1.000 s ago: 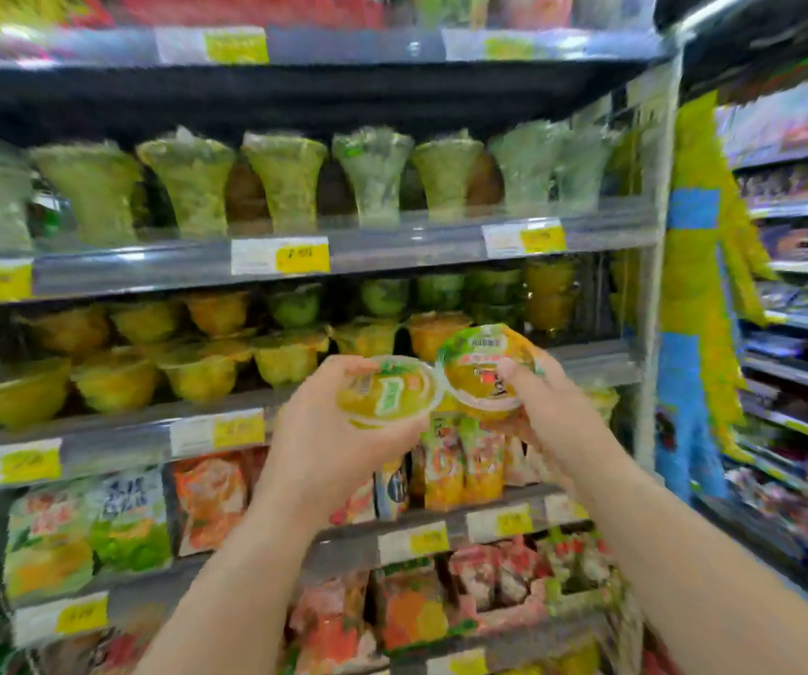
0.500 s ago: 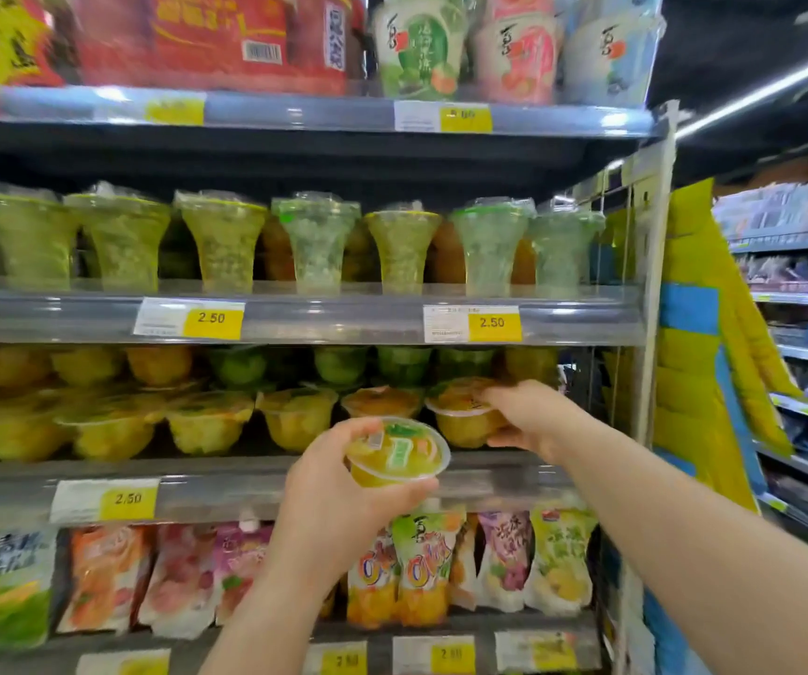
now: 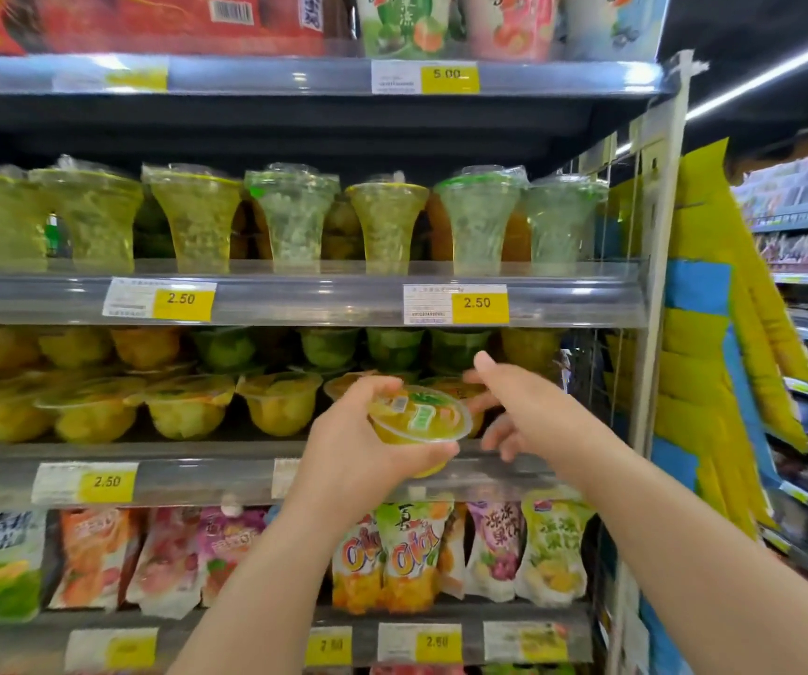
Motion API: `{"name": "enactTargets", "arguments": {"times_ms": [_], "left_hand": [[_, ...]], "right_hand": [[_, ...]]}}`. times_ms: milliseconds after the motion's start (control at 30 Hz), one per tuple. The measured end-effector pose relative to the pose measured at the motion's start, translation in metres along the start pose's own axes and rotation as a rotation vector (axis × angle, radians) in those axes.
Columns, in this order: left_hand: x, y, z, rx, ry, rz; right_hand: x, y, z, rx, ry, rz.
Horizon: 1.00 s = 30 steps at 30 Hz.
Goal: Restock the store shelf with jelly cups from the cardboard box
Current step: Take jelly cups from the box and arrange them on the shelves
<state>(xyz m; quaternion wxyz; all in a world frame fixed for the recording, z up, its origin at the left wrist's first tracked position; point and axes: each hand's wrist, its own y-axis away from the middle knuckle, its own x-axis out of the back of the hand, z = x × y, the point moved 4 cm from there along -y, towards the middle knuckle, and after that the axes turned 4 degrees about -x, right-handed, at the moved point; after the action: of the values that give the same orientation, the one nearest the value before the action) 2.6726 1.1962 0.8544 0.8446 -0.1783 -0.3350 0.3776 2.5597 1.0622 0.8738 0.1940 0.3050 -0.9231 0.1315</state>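
Observation:
My left hand [image 3: 358, 440] grips a yellow jelly cup [image 3: 419, 416] with a green-labelled lid, just in front of the middle shelf's front rail [image 3: 197, 472]. My right hand [image 3: 524, 411] hangs empty to the right of that cup, fingers spread and relaxed. Behind the held cup stands an orange-lidded jelly cup [image 3: 458, 388] at the right end of the shelf's front row. More yellow jelly cups [image 3: 188, 406] fill that row to the left. The cardboard box is out of view.
Tall clear jelly cups [image 3: 290, 216] line the shelf above, behind 2.50 price tags. Jelly pouches [image 3: 407, 552] hang on the shelf below. A metal upright [image 3: 655, 304] ends the shelving at right, with yellow and blue packs [image 3: 713, 333] hanging beyond it.
My right hand set its orange-lidded cup on the shelf's right end, let go and drew back. My left hand stays near the rail with its cup. The view tilted upward.

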Motion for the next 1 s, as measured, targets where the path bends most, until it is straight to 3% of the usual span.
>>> {"name": "enactTargets", "arguments": {"times_ms": [67,133,267,467,600,900,1000], "left_hand": [[-0.013,-0.003,0.01,-0.034,0.024,-0.025],[-0.024,-0.005,0.019,-0.05,0.081,-0.04],[-0.042,-0.009,0.032,-0.062,0.142,-0.063],[-0.047,-0.004,0.028,-0.092,0.014,-0.001],[-0.037,0.001,0.015,-0.098,-0.106,0.054],[-0.031,-0.001,0.006,-0.086,-0.174,0.024],[-0.031,-0.001,0.007,-0.096,-0.183,0.028]], "right_hand": [[-0.006,0.014,0.006,-0.118,-0.17,-0.201],[0.002,0.023,0.008,-0.074,-0.234,-0.214],[0.028,0.021,0.016,-0.069,-0.319,-0.126],[0.067,-0.007,0.032,-0.069,-0.34,0.153],[0.08,-0.035,0.044,-0.149,-0.278,0.278],[0.073,-0.041,0.052,-0.251,-0.158,0.242],[0.074,-0.022,0.038,-0.052,0.233,0.405]]}}
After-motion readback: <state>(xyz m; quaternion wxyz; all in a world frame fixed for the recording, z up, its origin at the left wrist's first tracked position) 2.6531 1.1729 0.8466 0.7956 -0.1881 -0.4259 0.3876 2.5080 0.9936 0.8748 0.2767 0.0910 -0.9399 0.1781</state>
